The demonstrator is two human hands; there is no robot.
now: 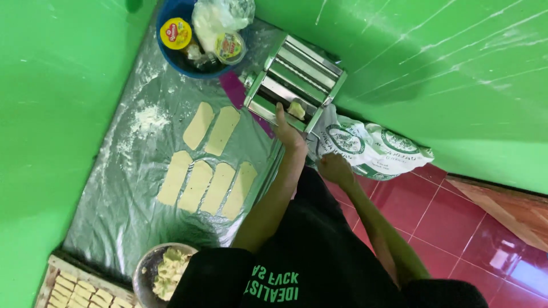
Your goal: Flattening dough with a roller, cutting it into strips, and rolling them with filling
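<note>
Room: bright green walls meet in a corner, with a red tiled floor (456, 228) off to one side.
Surface: a clear plastic sheet (123, 211) dusted with flour (147, 118) covers it.
Pasta roller: a shiny metal machine (297, 74) stands at the far edge of the sheet, near the corner.
Dough piece: a small pale lump (296, 109) sits at the roller's slot, just beside the fingertips of the left hand.
Left hand: the left hand (287, 132) is laid flat, fingers together, against the front of the roller.
Right hand: the right hand (335, 169) is curled beside the roller's end; I cannot tell what it grips.
Sack: a white bag with green round emblems (377, 147) slumps on the floor behind the right hand.
Blue tub: a round blue basin (166, 48) holds a yellow-lidded cup (176, 32), a second small labelled tub (230, 47) and a knotted clear bag of white powder (220, 14).
Dough sheets: six flat pale rectangles (208, 165) lie on the plastic, two above four.
Metal bowl: a bowl (145, 274) at the near edge holds torn dough scraps (170, 272).
Tray: a woven tray (48, 274) carries rows of small cut pieces (80, 291).
</note>
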